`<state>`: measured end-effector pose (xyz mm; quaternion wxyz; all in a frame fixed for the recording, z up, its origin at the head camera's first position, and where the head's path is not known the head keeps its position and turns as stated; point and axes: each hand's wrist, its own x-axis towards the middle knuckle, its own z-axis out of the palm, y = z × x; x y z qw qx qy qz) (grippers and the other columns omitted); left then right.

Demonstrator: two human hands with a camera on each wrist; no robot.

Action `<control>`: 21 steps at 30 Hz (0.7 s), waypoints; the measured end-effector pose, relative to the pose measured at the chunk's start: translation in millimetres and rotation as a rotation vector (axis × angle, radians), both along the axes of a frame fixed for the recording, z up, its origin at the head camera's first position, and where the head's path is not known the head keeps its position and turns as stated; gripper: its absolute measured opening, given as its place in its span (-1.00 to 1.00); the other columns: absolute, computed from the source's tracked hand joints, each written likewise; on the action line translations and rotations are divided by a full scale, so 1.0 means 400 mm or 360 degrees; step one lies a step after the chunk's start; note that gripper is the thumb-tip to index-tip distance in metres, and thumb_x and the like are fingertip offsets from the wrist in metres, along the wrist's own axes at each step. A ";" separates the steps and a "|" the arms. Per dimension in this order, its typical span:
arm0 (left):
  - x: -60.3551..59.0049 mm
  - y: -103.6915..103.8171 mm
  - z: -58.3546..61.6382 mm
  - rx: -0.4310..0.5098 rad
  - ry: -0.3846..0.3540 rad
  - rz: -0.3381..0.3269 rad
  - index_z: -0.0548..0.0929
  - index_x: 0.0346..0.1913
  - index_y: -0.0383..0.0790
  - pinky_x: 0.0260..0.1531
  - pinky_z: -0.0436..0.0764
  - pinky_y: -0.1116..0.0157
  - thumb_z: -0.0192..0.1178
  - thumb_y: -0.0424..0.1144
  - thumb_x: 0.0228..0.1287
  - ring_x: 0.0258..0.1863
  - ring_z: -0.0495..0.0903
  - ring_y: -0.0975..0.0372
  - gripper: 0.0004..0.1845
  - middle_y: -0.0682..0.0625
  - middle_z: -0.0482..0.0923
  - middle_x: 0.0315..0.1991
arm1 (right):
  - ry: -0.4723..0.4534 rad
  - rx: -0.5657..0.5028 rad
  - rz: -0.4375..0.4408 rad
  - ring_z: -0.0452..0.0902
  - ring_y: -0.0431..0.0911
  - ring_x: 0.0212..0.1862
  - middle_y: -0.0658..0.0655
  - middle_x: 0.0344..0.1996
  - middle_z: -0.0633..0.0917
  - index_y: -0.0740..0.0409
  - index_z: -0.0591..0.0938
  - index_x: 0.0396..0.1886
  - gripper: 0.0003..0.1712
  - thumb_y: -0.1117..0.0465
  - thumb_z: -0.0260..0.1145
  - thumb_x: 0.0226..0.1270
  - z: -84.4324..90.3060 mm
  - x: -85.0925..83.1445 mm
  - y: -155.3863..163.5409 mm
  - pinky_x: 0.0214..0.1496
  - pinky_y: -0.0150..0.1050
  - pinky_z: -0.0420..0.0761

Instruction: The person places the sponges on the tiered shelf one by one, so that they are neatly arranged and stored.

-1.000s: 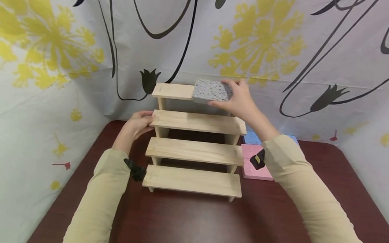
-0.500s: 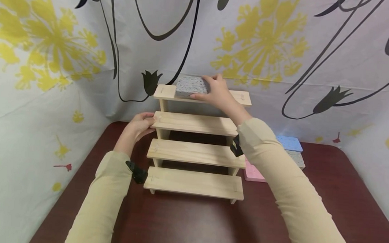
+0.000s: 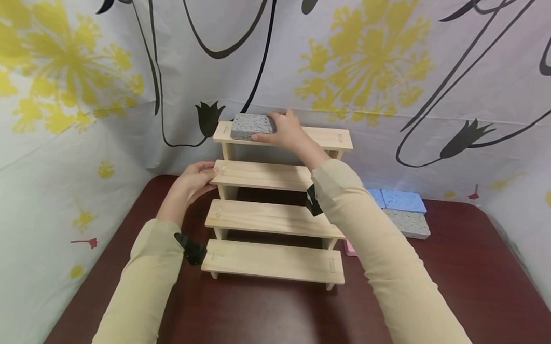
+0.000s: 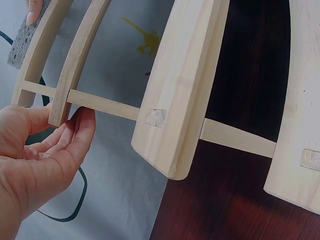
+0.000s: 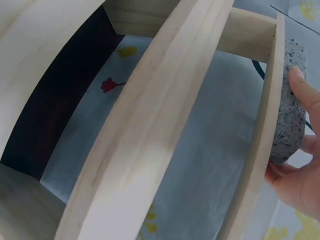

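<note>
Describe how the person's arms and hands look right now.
Left sleeve and right sleeve: plain, wrinkled beige fabric, each with a small black device near the cuff. Left hand and right hand are bare, without gloves.

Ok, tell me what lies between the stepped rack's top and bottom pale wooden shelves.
Two pale wooden shelves: the second shelf and third shelf from the top, in the head view.
</note>
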<state>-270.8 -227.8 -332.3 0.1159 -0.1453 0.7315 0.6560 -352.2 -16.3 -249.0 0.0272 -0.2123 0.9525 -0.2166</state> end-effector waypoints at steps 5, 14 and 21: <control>0.003 -0.002 0.000 -0.0002 0.0002 0.0011 0.03 0.43 -0.29 0.35 0.32 0.19 -0.14 -0.29 0.44 0.32 0.27 0.04 -0.44 -0.28 0.16 0.37 | -0.0037 0.0012 0.0000 -0.02 0.16 0.42 0.35 0.37 0.11 0.06 0.03 0.47 0.01 -0.23 0.25 0.17 -0.010 0.004 0.000 0.45 0.02 0.19; 0.000 0.008 0.002 -0.0027 -0.0001 -0.0007 0.02 0.44 -0.29 0.36 0.32 0.20 -0.16 -0.30 0.45 0.32 0.26 0.03 -0.44 -0.29 0.15 0.37 | 0.0033 -0.0175 0.0002 -0.14 0.20 0.46 0.33 0.42 -0.01 0.05 -0.22 0.49 0.23 -0.18 0.36 0.07 -0.017 0.031 0.070 0.48 0.09 0.10; 0.003 0.001 0.002 -0.0061 -0.0009 -0.0009 0.01 0.45 -0.26 0.36 0.31 0.19 -0.16 -0.28 0.45 0.33 0.25 0.04 -0.43 -0.28 0.12 0.38 | 0.0071 -0.0175 -0.0002 -0.10 0.20 0.44 0.33 0.41 0.03 0.07 -0.08 0.48 0.11 -0.13 0.36 0.11 -0.011 0.064 0.171 0.47 0.14 0.11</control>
